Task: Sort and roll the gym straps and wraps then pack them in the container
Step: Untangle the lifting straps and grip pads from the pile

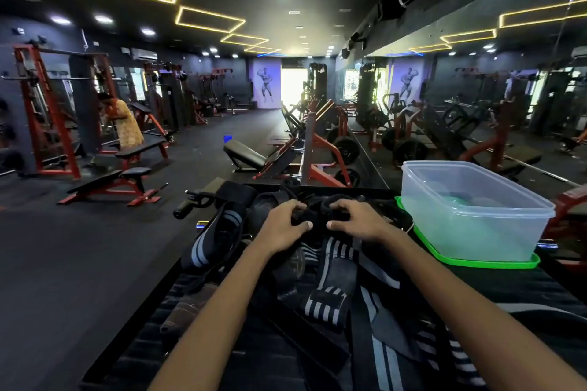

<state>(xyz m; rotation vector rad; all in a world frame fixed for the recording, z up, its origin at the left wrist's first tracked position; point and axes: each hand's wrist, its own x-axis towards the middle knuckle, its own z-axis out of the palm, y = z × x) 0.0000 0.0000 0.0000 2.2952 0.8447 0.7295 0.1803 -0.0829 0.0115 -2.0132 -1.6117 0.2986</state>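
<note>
Two bare hands grip a black fabric gym strap [313,216] over a dark bench heaped with wraps, on a gym floor.

The left hand [282,225] and right hand [359,220] curl their fingers round the strap from either side, thumbs turned inward and nearly meeting. Black-and-grey striped elastic wraps [330,282] lie tangled beneath the forearms. A clear rectangular plastic container [470,209] sits open on its green lid [489,262], just right of the right hand.

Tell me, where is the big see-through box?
In the head view the clear container sits on the right, standing on its green lid, just right of the right hand and the pile of wraps.
</note>
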